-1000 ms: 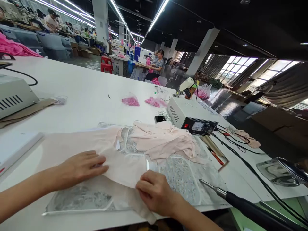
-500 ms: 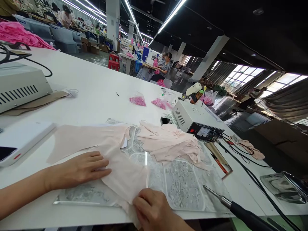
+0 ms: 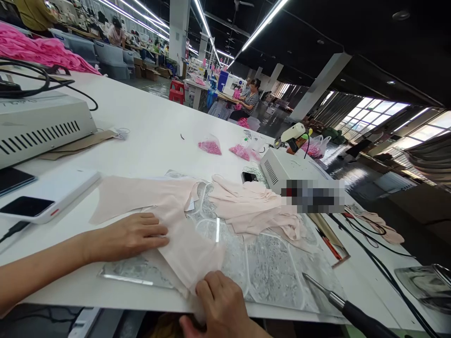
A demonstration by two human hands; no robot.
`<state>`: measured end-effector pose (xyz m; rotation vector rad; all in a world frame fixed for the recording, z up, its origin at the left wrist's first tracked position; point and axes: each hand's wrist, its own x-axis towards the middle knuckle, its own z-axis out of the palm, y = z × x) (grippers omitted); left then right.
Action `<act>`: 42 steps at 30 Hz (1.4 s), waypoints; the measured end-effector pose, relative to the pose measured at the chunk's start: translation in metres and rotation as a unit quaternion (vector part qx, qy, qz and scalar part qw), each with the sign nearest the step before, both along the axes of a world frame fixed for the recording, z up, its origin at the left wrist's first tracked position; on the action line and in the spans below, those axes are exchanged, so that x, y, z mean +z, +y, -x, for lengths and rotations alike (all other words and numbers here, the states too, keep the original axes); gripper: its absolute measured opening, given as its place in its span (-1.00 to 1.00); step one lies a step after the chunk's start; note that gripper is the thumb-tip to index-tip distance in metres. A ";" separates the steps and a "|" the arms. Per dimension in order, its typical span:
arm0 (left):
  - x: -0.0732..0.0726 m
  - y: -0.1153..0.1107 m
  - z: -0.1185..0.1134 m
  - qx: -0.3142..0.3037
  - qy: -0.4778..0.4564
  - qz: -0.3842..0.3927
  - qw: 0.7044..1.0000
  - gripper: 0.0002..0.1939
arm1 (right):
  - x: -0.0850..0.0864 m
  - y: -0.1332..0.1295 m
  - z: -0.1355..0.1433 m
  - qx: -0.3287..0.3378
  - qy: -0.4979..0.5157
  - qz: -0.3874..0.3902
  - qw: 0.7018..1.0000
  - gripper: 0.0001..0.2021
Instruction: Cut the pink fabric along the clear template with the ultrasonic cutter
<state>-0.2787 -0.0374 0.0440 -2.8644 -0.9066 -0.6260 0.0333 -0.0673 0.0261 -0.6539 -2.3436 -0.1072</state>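
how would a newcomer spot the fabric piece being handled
On the white table, find the grey patterned mat. Over its left part lies a pale pink fabric piece. Unlike the crumpled pile beside it, it lies mostly flat, the left hand and right hand on it.

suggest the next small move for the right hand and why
Perhaps use the right hand to align the layers of the pale pink fabric: it holds the near end, the left hand rests on top, and an under layer shows past the upper one's edge.
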 end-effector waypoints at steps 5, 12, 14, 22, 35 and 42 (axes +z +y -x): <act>0.007 -0.002 -0.004 0.001 0.008 -0.006 1.000 -0.64 | 0.002 -0.003 0.004 0.000 -0.014 -0.002 1.000 -0.90; 0.008 -0.004 -0.004 0.006 0.011 -0.024 1.000 -0.64 | 0.001 -0.003 -0.001 0.010 -0.017 -0.005 1.000 -0.89; 0.005 -0.005 -0.004 0.011 0.008 -0.029 0.999 -0.61 | 0.001 -0.003 -0.001 0.008 -0.018 -0.010 1.000 -0.88; 0.002 -0.012 -0.002 0.037 -0.031 -0.024 0.999 -0.59 | -0.005 0.003 -0.009 0.066 0.010 -0.042 0.997 -0.81; 0.009 -0.027 0.007 0.002 0.048 -0.017 0.999 -0.64 | -0.011 0.010 -0.014 0.111 0.041 -0.069 0.991 -0.75; 0.022 -0.037 -0.032 0.000 -0.007 0.039 0.999 -0.65 | -0.003 0.018 -0.009 0.090 0.066 -0.049 0.993 -0.71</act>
